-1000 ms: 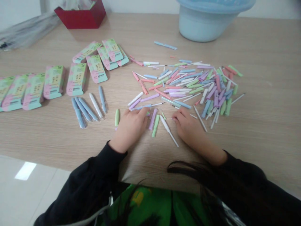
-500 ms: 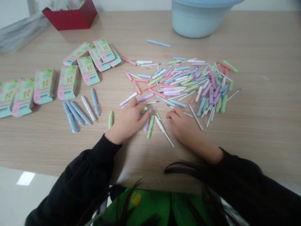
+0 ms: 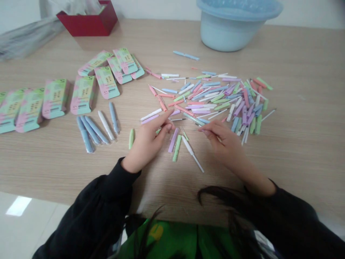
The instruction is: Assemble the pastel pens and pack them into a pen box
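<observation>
My left hand (image 3: 151, 140) is over the table with its index finger stretched out and its thumb and another finger pinched together. What that pinch holds is hidden. A bit of green shows behind those fingers. My right hand (image 3: 225, 142) is closed in a pinch on a thin pen refill, of which only the slim tip pokes out to the left. Between my hands lie a purple pen cap (image 3: 173, 140), a green pen cap (image 3: 176, 148) and a white pen part with a thin stick (image 3: 192, 153). Beyond them spreads a mixed heap of coloured pen parts (image 3: 215, 95).
Several blue pens (image 3: 95, 129) and a white pen (image 3: 106, 125) lie left of my left hand, near a green pen part (image 3: 131, 138). Pastel boxes (image 3: 83, 95) line the left side. A red box (image 3: 88, 27) and a blue basin (image 3: 229, 32) stand at the back.
My right hand has lifted slightly and shifted right, and a thin tip now shows at its fingers. My left index finger has straightened. The view has tilted slightly upward.
</observation>
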`<state>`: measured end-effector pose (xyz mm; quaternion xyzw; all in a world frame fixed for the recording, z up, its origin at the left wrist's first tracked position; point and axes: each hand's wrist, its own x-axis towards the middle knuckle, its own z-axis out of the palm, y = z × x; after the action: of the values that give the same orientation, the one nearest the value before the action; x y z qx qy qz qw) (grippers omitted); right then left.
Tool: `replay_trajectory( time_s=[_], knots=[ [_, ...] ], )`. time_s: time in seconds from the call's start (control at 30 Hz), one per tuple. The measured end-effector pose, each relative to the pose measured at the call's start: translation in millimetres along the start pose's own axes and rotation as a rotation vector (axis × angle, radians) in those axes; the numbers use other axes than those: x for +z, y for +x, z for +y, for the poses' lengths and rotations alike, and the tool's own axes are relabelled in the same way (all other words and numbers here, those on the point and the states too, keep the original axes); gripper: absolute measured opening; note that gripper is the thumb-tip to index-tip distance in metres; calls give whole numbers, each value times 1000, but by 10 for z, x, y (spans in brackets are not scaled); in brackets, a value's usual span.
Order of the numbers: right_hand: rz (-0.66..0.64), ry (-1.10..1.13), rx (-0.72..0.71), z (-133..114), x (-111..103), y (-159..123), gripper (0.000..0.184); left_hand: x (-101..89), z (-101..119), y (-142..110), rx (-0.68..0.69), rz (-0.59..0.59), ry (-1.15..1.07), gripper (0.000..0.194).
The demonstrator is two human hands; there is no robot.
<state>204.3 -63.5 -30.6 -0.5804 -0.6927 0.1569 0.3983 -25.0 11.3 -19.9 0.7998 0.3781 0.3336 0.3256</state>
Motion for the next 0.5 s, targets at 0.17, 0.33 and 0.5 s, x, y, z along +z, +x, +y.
replay_trajectory(
  time_s=[0.17, 0.33, 0.5],
  knots=[
    [30, 226, 52, -348, -191, 81, 16, 32, 141, -79, -185, -135, -532, 13],
    [-78, 183, 18, -441, -157, 54, 9, 55, 167, -92, -187, -222, -585, 13],
    [-97, 90, -92, -450, -132, 75, 15, 67, 161, -96, -155, -266, -538, 13]
  ],
)
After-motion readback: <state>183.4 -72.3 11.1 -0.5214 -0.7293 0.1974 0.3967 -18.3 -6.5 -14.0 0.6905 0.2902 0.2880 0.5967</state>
